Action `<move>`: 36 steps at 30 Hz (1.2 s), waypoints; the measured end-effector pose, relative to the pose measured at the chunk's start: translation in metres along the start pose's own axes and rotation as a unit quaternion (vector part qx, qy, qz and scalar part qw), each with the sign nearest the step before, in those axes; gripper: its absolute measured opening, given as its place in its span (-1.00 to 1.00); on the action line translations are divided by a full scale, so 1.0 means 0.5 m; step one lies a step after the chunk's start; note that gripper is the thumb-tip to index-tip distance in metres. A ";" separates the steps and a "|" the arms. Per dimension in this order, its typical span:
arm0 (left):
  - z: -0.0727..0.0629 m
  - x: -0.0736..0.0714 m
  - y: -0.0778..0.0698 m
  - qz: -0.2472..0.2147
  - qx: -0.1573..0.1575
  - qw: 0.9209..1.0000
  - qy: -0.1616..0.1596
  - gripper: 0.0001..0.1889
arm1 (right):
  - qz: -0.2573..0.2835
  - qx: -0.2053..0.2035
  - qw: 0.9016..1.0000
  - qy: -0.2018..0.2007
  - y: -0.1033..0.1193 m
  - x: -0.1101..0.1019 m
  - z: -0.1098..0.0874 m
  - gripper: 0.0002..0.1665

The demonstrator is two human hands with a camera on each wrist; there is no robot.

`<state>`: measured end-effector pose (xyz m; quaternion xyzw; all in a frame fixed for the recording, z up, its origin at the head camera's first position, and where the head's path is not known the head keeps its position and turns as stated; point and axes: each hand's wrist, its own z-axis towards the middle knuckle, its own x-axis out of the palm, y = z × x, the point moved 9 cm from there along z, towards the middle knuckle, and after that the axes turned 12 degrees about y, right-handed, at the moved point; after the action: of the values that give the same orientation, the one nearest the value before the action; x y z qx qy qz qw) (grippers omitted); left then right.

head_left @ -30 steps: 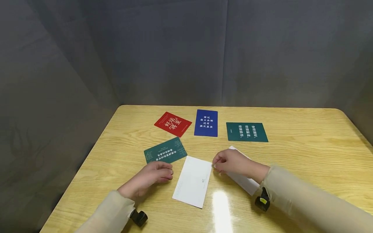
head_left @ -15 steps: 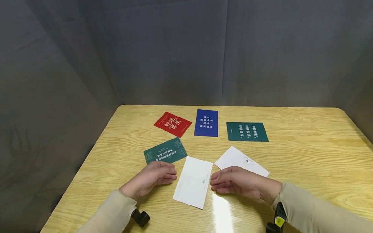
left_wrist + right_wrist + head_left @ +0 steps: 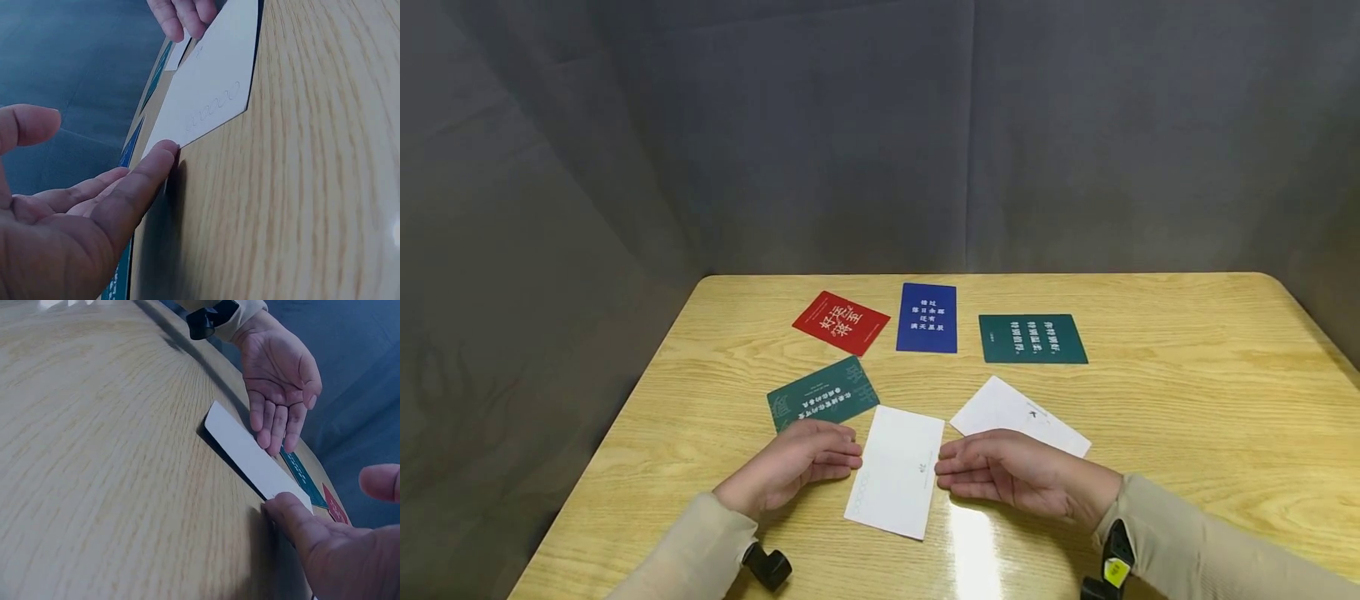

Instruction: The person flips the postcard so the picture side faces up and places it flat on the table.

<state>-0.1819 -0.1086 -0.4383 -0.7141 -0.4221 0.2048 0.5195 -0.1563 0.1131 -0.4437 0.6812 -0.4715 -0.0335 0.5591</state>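
A white card [image 3: 895, 475] with faint print lies at the front middle of the table, one hand on each side of it. My left hand [image 3: 797, 462] has its fingers extended, with the fingertips right at the card's left edge. From the other side, the extended fingertips of my right hand [image 3: 1022, 475] meet the right edge. In the right wrist view, the forefinger is at the rim of the white card [image 3: 250, 459] with the thumb held apart. A second white card [image 3: 1022, 410] is partly covered by the right hand, and a green card [image 3: 823, 387] reaches behind the left.
Farther back lie a red card [image 3: 841, 323], a blue card [image 3: 927, 317] and another green card [image 3: 1033, 339], all with white writing. The wooden table [image 3: 1187, 400] ends at a dark grey curtain [image 3: 835, 142]. Both wrists wear small black cameras.
My right hand has left its pinched pose at the card's upper right corner, come nearer and straightened its fingers, uncovering more of the second white card. The left hand has shifted right to the card's edge.
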 end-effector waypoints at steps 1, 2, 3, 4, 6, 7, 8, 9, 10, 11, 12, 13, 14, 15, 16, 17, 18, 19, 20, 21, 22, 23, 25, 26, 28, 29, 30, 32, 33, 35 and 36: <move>0.000 -0.001 0.002 -0.002 0.000 1.000 0.000 -0.55 | 0.003 -0.001 1.000 -0.002 0.000 -0.001 0.000 -0.40; 0.001 -0.002 0.004 -0.007 -0.001 1.000 -0.002 -0.55 | 0.004 -0.003 1.000 -0.003 -0.001 -0.002 0.001 -0.41; 0.002 -0.002 0.006 -0.012 -0.002 1.000 -0.002 -0.56 | 0.005 -0.005 1.000 -0.005 -0.002 -0.004 0.001 -0.41; 0.002 -0.003 0.008 -0.017 -0.002 1.000 -0.002 -0.56 | 0.004 -0.007 1.000 -0.007 -0.004 -0.006 0.001 -0.43; 0.003 -0.003 0.011 -0.027 -0.002 1.000 0.000 -0.56 | 0.001 -0.012 1.000 -0.013 -0.007 -0.010 0.002 -0.45; 0.004 -0.003 0.012 -0.031 -0.001 1.000 0.000 -0.57 | -0.001 -0.015 1.000 -0.017 -0.008 -0.013 0.003 -0.46; 0.004 -0.002 0.012 -0.035 -0.001 0.999 0.000 -0.57 | -0.005 -0.018 1.000 -0.021 -0.011 -0.015 0.003 -0.47; 0.005 -0.002 0.013 -0.036 -0.001 0.999 0.000 -0.57 | -0.008 -0.022 0.999 -0.026 -0.013 -0.018 0.004 -0.48; 0.005 -0.003 0.014 -0.037 -0.001 0.999 -0.001 -0.57 | -0.010 -0.025 0.999 -0.032 -0.015 -0.020 0.005 -0.49; 0.005 -0.003 0.014 -0.037 -0.001 0.999 -0.002 -0.58 | -0.011 -0.029 0.999 -0.038 -0.018 -0.022 0.006 -0.49; 0.006 -0.003 0.015 -0.036 -0.001 0.999 -0.003 -0.58 | -0.012 -0.033 0.998 -0.045 -0.020 -0.024 0.008 -0.50; 0.006 -0.003 0.017 -0.036 -0.002 0.999 -0.004 -0.58 | -0.011 -0.037 0.998 -0.053 -0.021 -0.025 0.009 -0.49; 0.005 -0.004 0.018 -0.034 -0.003 0.999 -0.005 -0.58 | -0.010 -0.041 0.997 -0.061 -0.022 -0.026 0.010 -0.49; 0.005 -0.004 0.019 -0.034 -0.004 0.999 -0.006 -0.58 | -0.009 -0.045 0.996 -0.070 -0.022 -0.027 0.011 -0.49; 0.005 -0.004 0.021 -0.033 -0.005 0.999 -0.007 -0.58 | -0.008 -0.048 0.996 -0.079 -0.022 -0.027 0.012 -0.50; 0.004 -0.004 0.022 -0.031 -0.005 0.999 -0.007 -0.58 | -0.009 -0.052 0.995 -0.087 -0.021 -0.027 0.013 -0.51; 0.004 -0.004 0.023 -0.029 -0.006 1.000 -0.007 -0.58 | -0.011 -0.055 0.994 -0.094 -0.020 -0.027 0.014 -0.53; 0.004 -0.004 0.023 -0.028 -0.006 1.000 -0.007 -0.58 | -0.013 -0.058 0.993 -0.099 -0.020 -0.026 0.016 -0.55; 0.004 -0.004 0.023 -0.027 -0.006 1.000 -0.007 -0.57 | -0.016 -0.060 0.993 -0.103 -0.020 -0.026 0.018 -0.58; 0.004 -0.004 0.023 -0.026 -0.006 1.000 -0.006 -0.57 | -0.018 -0.062 0.992 -0.106 -0.020 -0.024 0.020 -0.62; 0.005 -0.003 0.022 -0.026 -0.004 1.000 -0.005 -0.57 | -0.022 -0.064 0.992 -0.109 -0.021 -0.023 0.022 -0.66; 0.005 -0.002 0.021 -0.025 -0.003 1.000 -0.003 -0.57 | -0.025 -0.065 0.991 -0.112 -0.021 -0.021 0.023 -0.70; 0.005 -0.001 0.020 -0.025 -0.001 1.000 -0.001 -0.57 | -0.030 -0.066 0.990 -0.117 -0.023 -0.019 0.025 -0.78; 0.006 0.000 0.019 -0.024 0.001 1.000 0.000 -0.56 | -0.032 -0.065 0.990 -0.120 -0.025 -0.018 0.026 -0.81; 0.005 0.001 0.019 -0.019 0.003 1.000 0.003 -0.55 | -0.039 -0.065 0.989 -0.125 -0.025 -0.016 0.027 -0.86; 0.005 0.001 0.019 -0.016 0.002 1.000 0.004 -0.55 | -0.041 -0.064 0.989 -0.127 -0.026 -0.016 0.027 -0.87; 0.004 0.002 0.018 -0.013 0.002 1.000 0.004 -0.55 | -0.044 -0.064 0.989 -0.127 -0.025 -0.015 0.028 -0.88; 0.003 0.003 0.018 -0.009 0.002 1.000 0.008 -0.54 | -0.051 -0.063 0.988 -0.129 -0.025 -0.013 0.030 -0.88; 0.002 0.003 0.018 -0.007 0.002 1.000 0.009 -0.54 | -0.054 -0.063 0.988 -0.129 -0.024 -0.013 0.031 -0.88; 0.002 0.004 0.017 -0.006 0.003 1.000 0.012 -0.54 | -0.058 -0.064 0.987 -0.132 -0.023 -0.012 0.032 -0.87; 0.002 0.004 0.016 -0.005 0.005 1.000 0.014 -0.54 | -0.060 -0.066 0.987 -0.134 -0.022 -0.012 0.033 -0.87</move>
<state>-0.1782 -0.1071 -0.4455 -0.7121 -0.4174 0.1946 0.5299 -0.1625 0.1047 -0.4614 0.6594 -0.4975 -0.1888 0.5311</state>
